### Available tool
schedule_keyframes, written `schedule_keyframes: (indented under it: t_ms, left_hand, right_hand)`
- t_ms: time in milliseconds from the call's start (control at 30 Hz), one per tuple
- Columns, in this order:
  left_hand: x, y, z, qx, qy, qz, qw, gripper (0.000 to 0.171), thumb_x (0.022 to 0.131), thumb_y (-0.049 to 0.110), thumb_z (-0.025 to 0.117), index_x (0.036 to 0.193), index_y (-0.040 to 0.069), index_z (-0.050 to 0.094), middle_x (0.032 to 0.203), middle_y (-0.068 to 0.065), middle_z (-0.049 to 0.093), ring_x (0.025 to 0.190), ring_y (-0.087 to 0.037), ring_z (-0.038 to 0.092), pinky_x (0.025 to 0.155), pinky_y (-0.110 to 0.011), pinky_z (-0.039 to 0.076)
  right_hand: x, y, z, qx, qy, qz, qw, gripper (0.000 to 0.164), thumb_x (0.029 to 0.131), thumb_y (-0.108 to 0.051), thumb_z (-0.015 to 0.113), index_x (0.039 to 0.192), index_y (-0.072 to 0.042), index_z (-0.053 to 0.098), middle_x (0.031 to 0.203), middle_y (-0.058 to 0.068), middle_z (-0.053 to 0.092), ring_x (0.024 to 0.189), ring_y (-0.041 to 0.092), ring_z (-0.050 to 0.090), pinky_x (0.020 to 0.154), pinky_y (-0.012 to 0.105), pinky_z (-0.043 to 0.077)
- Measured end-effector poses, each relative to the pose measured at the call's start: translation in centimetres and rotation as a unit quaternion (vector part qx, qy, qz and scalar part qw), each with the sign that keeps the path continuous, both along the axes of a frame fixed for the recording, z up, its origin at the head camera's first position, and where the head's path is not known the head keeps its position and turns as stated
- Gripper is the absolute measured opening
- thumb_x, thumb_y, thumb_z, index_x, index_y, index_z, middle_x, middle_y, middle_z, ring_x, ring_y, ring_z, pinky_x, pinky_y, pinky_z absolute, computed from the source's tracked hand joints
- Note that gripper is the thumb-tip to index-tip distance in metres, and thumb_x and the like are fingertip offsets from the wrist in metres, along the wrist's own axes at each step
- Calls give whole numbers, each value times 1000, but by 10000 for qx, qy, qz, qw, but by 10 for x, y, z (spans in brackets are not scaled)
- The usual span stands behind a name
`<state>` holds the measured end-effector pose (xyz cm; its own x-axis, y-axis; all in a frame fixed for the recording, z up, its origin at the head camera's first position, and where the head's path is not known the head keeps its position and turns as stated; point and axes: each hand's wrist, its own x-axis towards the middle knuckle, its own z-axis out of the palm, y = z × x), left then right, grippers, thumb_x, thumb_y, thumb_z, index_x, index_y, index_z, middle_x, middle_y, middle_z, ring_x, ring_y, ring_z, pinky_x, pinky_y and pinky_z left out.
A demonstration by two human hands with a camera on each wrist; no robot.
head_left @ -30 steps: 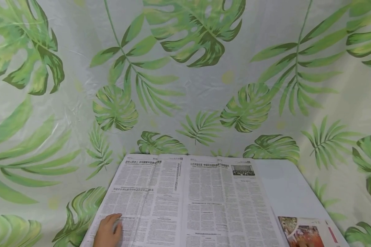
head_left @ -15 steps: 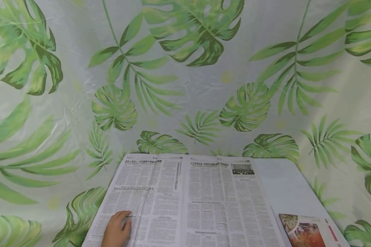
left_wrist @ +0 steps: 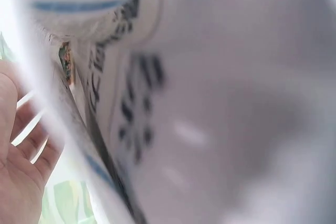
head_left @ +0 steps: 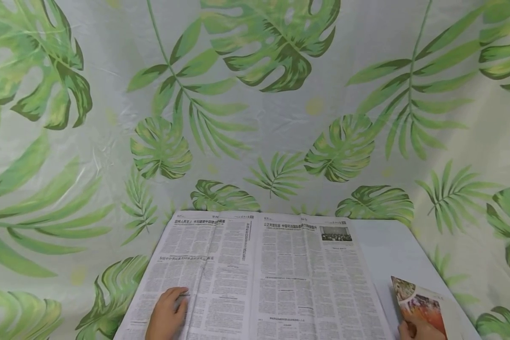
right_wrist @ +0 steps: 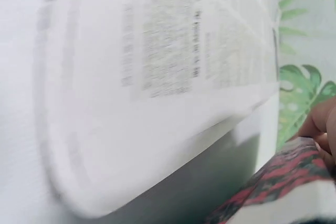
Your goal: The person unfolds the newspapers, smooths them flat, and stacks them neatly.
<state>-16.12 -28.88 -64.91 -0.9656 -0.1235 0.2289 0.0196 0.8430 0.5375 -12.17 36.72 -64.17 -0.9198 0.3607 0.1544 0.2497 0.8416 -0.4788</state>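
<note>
A spread newspaper (head_left: pixel 280 283) covers most of the white table. My left hand (head_left: pixel 167 314) lies over its left page with relaxed fingers and holds nothing. In the left wrist view a raised fold of newsprint (left_wrist: pixel 126 77) fills most of the picture, and the left hand (left_wrist: pixel 21 177) shows beyond its edge. At the lower right, my right hand (head_left: pixel 422 329) pinches a magazine (head_left: pixel 422 304) with a red and orange photo on its cover. The right wrist view shows the fingers (right_wrist: pixel 323 124) at the edge of the magazine (right_wrist: pixel 283 177), which is tilted beside the newspaper.
The white tabletop (head_left: pixel 382 245) shows to the right of the newspaper. A leaf-patterned plastic sheet (head_left: pixel 280 118) hangs behind and at both sides of the table. Creases run down the newspaper pages.
My left hand has slid right and slightly forward over the newspaper. The right hand has come back into view, gripping the magazine, which has lifted and turned from where it lay.
</note>
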Motion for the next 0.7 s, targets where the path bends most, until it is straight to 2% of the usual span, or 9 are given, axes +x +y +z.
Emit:
schedule_keyframes:
  t_ms: [67,167,200,333,533,700]
  left_hand:
    - [-1,3,1,36,78,-34,10000,24,90,12,76,114,14,76,115,-5,72,110,-29,68,95,-51,54]
    - [-3,6,3,114,145,-78,9998,25,90,13,77,115,15,76,116,-4,72,112,-28,68,96,-50,55]
    - [-4,8,4,151,140,-90,9997,25,91,13,77,116,15,76,116,-3,72,112,-27,68,96,-50,55]
    - [-7,16,9,278,79,-181,9994,26,91,13,76,117,15,75,119,-3,72,112,-26,69,95,-48,56]
    - [-9,35,23,371,-177,-314,9987,29,91,14,78,120,16,74,124,0,70,107,-20,69,90,-43,57]
    - [-14,50,36,340,-15,-634,9974,32,89,14,79,121,16,74,123,2,70,102,-20,70,87,-40,58]
  right_hand:
    - [-3,-11,2,274,828,-288,9958,20,80,-14,69,87,2,77,54,-2,51,50,14,41,49,30,31]
    - [-9,-21,8,454,1373,-293,9891,18,78,-10,67,86,1,79,51,-4,48,47,13,38,48,32,29]
    - [-11,-24,10,447,1412,-273,9886,18,78,-10,66,85,1,79,51,-4,48,47,13,38,47,32,29]
    - [-18,-33,22,459,1113,-11,9927,19,81,-9,65,88,3,78,53,-4,50,49,14,40,49,33,32]
    - [-29,-48,34,358,972,323,9941,20,85,-10,67,93,3,79,60,-3,57,53,12,45,50,31,36]
    - [-38,-65,43,303,1129,471,9920,17,87,-9,67,93,1,80,61,-2,57,52,13,43,51,30,34]
